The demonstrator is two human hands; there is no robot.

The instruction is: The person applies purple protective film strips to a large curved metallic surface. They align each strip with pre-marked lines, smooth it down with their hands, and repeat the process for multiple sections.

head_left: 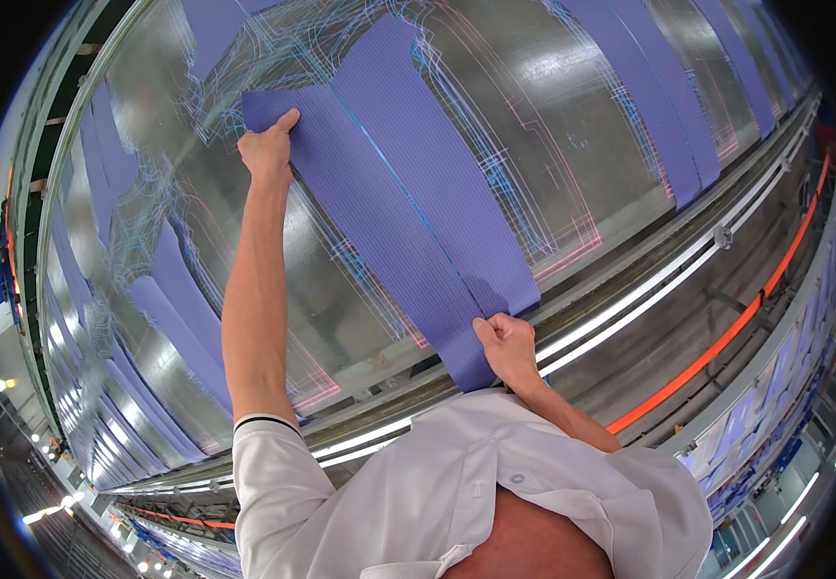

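Shirt (379, 511) nearest, L hand (266, 152) & R hand (509, 349) pinch purp. cloth (389, 193) on marked tbl (524, 77), lamps (801, 495) lit.

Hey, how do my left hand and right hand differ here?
The left hand is at the far end of the purple ribbed fabric; the right hand is at its near end. The left hand sits on a stretched, nearly straight left arm, while the right hand's forearm slants in from the lower right. Both hands are bare and touch the fabric.
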